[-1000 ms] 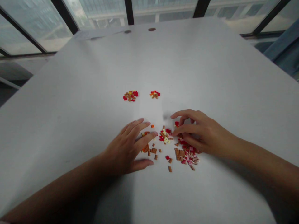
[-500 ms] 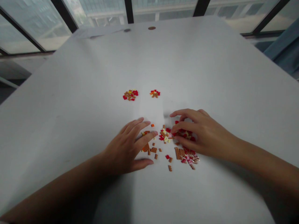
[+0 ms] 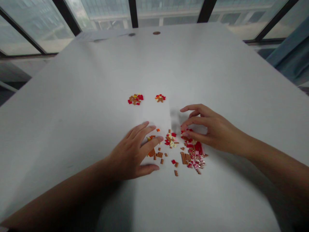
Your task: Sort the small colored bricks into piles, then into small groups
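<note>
My left hand point(image 3: 132, 153) lies with its fingers spread over a small group of orange and brown toy bricks point(image 3: 151, 152), hiding some of them. My right hand point(image 3: 207, 129) is above the far side of a larger pile of red, pink and brown bricks point(image 3: 196, 156). Its thumb and index finger are pinched together, and whatever may be between them is too small to make out. Between both hands sits a little heap of red, cream and brown bricks point(image 3: 171, 140). Nearer to me, a few loose brown bricks point(image 3: 176, 173) are scattered.
Farther away on the white table point(image 3: 96, 74) are two small heaps: a red and brown one point(image 3: 135, 99) on the left and a red and orange one point(image 3: 160, 98) on the right. Round discs point(image 3: 156, 33) mark the far edge, with windows behind.
My right hand has shifted up and away, uncovering more of the red bricks under it. My left hand stays in place. The view has tilted slightly.
</note>
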Motion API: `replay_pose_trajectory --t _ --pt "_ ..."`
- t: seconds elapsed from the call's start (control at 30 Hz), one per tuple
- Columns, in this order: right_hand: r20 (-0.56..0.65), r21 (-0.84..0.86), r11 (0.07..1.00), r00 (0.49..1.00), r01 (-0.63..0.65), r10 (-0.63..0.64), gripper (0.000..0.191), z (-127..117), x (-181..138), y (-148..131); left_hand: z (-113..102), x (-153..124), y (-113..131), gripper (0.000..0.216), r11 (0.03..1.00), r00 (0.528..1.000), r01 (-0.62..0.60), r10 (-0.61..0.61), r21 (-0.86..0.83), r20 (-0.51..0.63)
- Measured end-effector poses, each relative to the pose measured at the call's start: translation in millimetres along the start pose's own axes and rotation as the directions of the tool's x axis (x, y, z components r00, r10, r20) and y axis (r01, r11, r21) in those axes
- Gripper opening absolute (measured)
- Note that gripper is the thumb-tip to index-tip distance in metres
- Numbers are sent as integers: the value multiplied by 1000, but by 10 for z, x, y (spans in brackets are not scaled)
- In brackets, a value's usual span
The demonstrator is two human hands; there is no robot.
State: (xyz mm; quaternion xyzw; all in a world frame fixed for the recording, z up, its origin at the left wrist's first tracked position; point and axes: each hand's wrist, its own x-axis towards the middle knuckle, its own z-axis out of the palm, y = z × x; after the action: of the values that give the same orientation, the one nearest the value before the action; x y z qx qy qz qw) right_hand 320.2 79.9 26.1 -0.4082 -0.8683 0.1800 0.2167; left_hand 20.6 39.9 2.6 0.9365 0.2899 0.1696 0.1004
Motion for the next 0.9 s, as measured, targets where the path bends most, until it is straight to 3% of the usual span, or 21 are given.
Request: replay_pose_trajectory --t 0.17,0.27,0.5,0.63,0.9 --pt "-114 -70 993 990 -91 83 14 -8 227 211 -22 16 0 57 998 998 -55 56 22 -7" --pt "-147 -115 973 972 -200 182 12 79 491 353 -21 28 -2 50 995 995 -91 92 40 -22" --pt "-181 -75 949 940 -306 289 16 260 964 450 -15 32 -18 46 992 993 -113 114 54 -20" --pt "-206 -106 953 944 -285 259 18 256 925 445 -21 38 -17 46 990 990 -129 131 48 -43" --pt "-168 -211 971 983 -114 79 22 198 720 412 -9 47 -19 45 988 987 -138 143 65 -72"
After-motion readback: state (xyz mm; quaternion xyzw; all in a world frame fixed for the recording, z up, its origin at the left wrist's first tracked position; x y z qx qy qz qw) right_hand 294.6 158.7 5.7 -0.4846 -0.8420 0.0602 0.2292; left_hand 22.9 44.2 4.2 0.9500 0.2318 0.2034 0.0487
